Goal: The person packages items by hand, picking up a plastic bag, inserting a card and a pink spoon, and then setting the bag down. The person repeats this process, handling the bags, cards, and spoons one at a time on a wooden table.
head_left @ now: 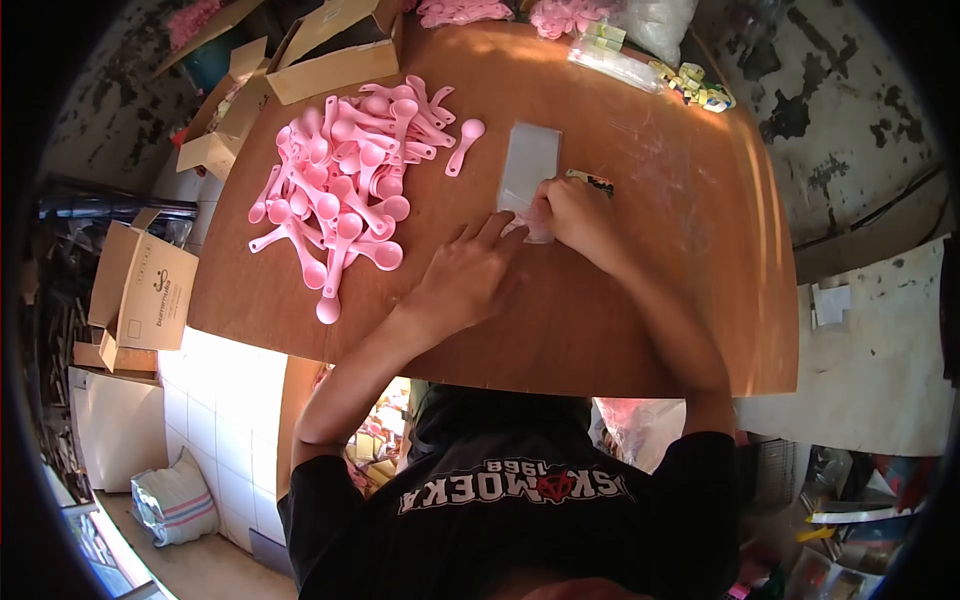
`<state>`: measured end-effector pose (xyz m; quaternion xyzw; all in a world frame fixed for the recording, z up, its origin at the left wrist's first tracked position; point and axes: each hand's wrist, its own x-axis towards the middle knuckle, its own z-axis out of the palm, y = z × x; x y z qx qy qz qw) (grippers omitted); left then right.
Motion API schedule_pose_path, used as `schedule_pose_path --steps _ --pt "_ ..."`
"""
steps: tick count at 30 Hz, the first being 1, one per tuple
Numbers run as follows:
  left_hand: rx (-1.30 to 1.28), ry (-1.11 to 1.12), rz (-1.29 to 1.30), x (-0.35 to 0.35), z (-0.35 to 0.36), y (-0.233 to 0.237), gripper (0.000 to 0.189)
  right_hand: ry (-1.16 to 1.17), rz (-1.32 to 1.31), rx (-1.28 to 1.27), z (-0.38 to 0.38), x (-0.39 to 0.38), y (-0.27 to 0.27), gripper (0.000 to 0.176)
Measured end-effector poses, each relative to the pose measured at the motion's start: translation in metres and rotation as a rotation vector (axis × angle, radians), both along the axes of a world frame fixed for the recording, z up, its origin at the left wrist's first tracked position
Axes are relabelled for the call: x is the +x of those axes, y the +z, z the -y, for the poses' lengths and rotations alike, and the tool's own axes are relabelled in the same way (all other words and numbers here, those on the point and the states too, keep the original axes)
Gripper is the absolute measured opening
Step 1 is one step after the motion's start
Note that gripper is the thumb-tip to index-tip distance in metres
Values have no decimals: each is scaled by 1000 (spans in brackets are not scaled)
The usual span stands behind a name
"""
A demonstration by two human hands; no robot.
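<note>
A stack of flat clear plastic bags (532, 150) lies on the brown table in front of me. My right hand (578, 218) is closed at the bags' near right edge, its fingers curled as if pinching the plastic; the fingertips are partly hidden. From the left, my left hand (468, 272) reaches in with fingers stretched out, their tips resting on crinkled plastic at the near end. Just beyond the right hand lies a small dark printed card (592, 181). One pink measuring spoon (465, 147) sits alone left of the bags, beside a large heap of pink spoons (345, 170).
Open cardboard boxes (335, 50) stand at the table's far left. Along the far edge are pink items in plastic (570, 15), a clear packet (615, 68) and yellow-green strips (695, 85). Another carton (145, 285) and a white sack (175, 500) are on the left.
</note>
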<state>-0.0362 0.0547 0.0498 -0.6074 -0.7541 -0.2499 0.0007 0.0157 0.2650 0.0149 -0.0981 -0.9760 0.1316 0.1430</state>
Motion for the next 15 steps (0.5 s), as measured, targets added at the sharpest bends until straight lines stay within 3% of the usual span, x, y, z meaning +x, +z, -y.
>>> schedule_pose_path --steps 5,7,14,15 --pt "37 -54 -179 -9 -25 -30 51 -38 -38 -54 -5 -2 3 11" --pt "-109 -84 -158 -8 -29 -36 55 -85 -247 -209 -7 -4 7 11" --pt "-156 -20 -178 -5 -25 -21 57 7 -448 -47 -11 18 38 4" --pt "-69 19 -70 -3 -23 -17 57 7 -449 -44 -6 22 46 4"
